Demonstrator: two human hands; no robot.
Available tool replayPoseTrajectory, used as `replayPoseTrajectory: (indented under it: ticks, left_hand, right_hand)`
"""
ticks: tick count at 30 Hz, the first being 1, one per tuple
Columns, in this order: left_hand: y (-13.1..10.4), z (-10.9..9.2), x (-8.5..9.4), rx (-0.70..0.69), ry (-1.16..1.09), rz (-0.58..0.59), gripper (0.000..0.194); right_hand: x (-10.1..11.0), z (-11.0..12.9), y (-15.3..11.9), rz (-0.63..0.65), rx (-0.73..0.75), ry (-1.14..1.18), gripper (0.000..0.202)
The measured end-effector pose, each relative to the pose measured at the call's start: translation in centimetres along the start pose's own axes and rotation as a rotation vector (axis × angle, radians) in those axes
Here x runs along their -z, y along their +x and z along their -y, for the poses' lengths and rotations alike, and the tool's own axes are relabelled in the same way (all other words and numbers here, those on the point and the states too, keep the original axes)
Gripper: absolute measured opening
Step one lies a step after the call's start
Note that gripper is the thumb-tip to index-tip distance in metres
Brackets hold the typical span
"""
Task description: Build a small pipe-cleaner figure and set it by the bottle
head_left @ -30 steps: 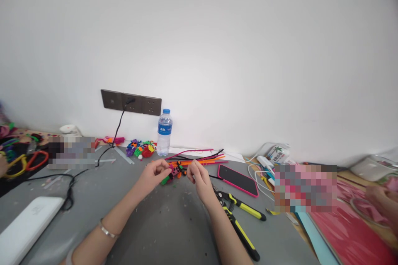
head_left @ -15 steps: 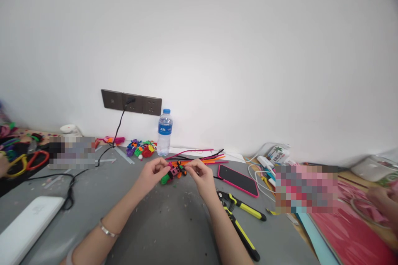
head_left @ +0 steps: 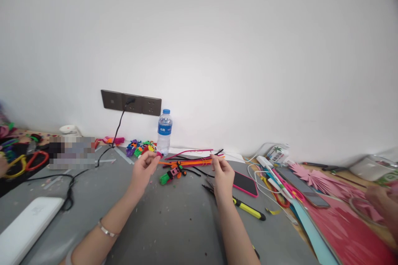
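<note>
Pinching a magenta piece [head_left: 159, 154] in your left hand [head_left: 143, 170], you hold your right hand [head_left: 223, 174] with fingertips together; whether they grip anything I cannot tell. Toward the gray surface's [head_left: 174, 223] far edge lies a fuzzy figure [head_left: 173, 172], green at left, pink-and-black midway, orange and black at right.

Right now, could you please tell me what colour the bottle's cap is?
The cap is blue, seen best in the head view.

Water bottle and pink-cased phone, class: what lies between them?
In the head view: magenta, orange and black pipe cleaners, then the right hand, which partly hides the phone.
</note>
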State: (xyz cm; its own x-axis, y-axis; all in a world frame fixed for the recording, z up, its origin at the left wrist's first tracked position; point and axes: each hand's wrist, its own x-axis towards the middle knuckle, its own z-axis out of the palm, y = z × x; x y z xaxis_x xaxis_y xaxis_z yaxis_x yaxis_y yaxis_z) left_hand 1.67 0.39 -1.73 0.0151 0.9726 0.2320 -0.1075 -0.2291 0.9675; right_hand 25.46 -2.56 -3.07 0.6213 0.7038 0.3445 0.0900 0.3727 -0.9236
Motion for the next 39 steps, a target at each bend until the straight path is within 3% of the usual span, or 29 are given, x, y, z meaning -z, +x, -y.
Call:
replayPoseTrajectory:
  ticks: [5, 8, 10, 15, 20, 25, 29, 39]
  left_hand:
    - [0.7, 0.0, 0.6, -0.039, -0.241, -0.2, 0.022]
    - [1.1, 0.0, 0.7, 0.01, -0.316, -0.207, 0.026]
    - [1.1, 0.2, 0.6, 0.074, -0.3, -0.133, 0.028]
    - [0.3, 0.8, -0.5, 0.145, -0.056, 0.124, 0.029]
    - [-0.4, 0.8, -1.2, 0.109, 0.066, 0.239, 0.029]
    - [-0.7, 1.0, -1.4, 0.168, 0.084, 0.336, 0.032]
    - [-0.8, 1.4, -1.7, 0.185, 0.046, 0.434, 0.035]
    - [-1.0, 1.5, -1.8, 0.162, 0.041, 0.486, 0.034]
  right_hand:
    - [0.3, 0.0, 0.5, -0.14, -0.022, 0.168, 0.042]
    - [0.6, 0.1, 0.8, -0.17, -0.031, 0.169, 0.044]
    - [0.8, -0.1, 0.8, -0.115, -0.032, 0.047, 0.045]
    - [0.4, -1.8, -0.3, 0.269, 0.044, -0.467, 0.037]
    - [-0.7, -2.5, -1.5, 0.328, 0.125, -0.529, 0.011]
    - [-1.9, -0.5, -2.2, 0.579, 0.334, -0.424, 0.032]
    - [-2.8, 1.0, -3.4, 0.76, 0.419, -0.391, 0.042]
    - [-3.2, 0.8, -3.9, 0.737, 0.483, -0.375, 0.015]
